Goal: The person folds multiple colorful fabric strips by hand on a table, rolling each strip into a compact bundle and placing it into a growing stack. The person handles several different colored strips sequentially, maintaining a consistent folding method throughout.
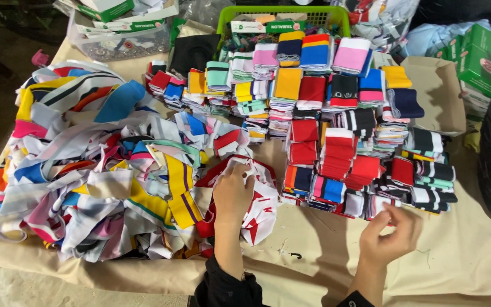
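Head view, left hand (233, 190) on red-white cloth (259, 207)

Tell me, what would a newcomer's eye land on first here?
Probably the loose heap of coloured fabric strips on the left, then the neat folded stacks at centre-right. The left hand presses a red-and-white piece; the right hand hovers, fingers pinched, near the stacks.
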